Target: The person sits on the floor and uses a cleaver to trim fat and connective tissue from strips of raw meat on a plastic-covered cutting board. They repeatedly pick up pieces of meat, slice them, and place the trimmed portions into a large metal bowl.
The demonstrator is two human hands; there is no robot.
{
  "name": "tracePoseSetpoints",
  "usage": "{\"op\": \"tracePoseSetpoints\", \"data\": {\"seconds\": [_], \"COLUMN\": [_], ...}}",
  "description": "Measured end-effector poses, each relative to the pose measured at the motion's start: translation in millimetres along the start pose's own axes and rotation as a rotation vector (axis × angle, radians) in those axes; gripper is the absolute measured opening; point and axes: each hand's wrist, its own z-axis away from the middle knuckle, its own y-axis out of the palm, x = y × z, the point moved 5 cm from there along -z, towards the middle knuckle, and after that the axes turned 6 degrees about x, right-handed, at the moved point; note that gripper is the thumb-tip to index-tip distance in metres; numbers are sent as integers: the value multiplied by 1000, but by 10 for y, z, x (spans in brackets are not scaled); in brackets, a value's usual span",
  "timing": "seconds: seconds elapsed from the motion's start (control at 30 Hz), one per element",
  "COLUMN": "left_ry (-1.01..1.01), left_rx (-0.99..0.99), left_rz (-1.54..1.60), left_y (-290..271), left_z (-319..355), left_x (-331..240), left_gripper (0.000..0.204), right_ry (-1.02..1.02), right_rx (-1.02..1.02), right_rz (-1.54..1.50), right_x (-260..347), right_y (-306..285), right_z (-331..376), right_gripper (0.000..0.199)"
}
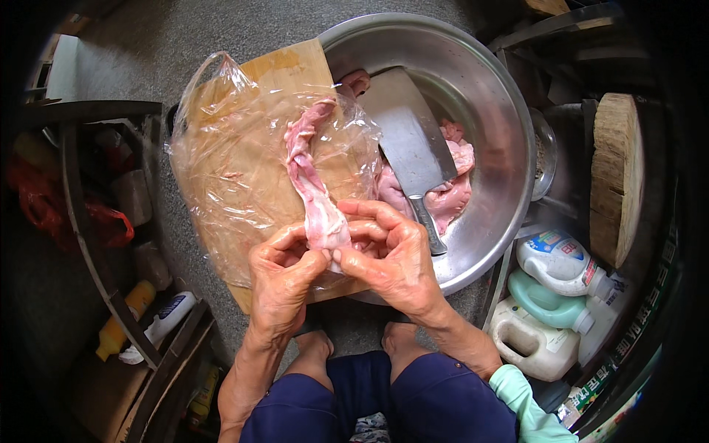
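Observation:
My left hand (279,275) and my right hand (399,255) pinch the near end of a long strip of raw pink meat (314,188), thumbs close together. Pale and wrinkled, the strip stretches away from me over a clear plastic bag (221,173). Beneath the bag is a wooden cutting board (295,63). To the right stands a wide metal basin (511,140), partly overlapped by board and bag. Inside it lie more pieces of raw meat (456,193) and a little liquid. A cleaver (413,140) rests over that meat, handle toward me.
On the right are several plastic bottles and jugs (557,303) and a round wooden block (617,184) on its edge. A dark shelf frame (88,221) at left holds a red plastic bag (52,210) and a yellow bottle (125,316).

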Motion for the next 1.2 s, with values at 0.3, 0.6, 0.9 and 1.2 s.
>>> {"op": "tracePoseSetpoints", "data": {"seconds": [0.3, 0.6, 0.9, 1.2], "left_ry": [98, 89, 19, 74], "left_rx": [-16, 1, -10, -40], "left_rz": [-204, -187, -153, -203], "left_y": [134, 143, 106, 99], "left_z": [71, 55, 35, 11], "left_x": [-57, -56, -44, -6], "left_gripper": [33, 38, 36, 18], "right_ry": [42, -38, -184, -212], "right_rx": [-97, -190, -243, -232], "right_rz": [-290, -322, -122, -83], "right_x": [-121, -98, -169, -128], "right_y": [49, 92, 99, 135], "right_z": [-54, -92, -97, -77], "right_gripper": [51, 46, 47, 53]}}
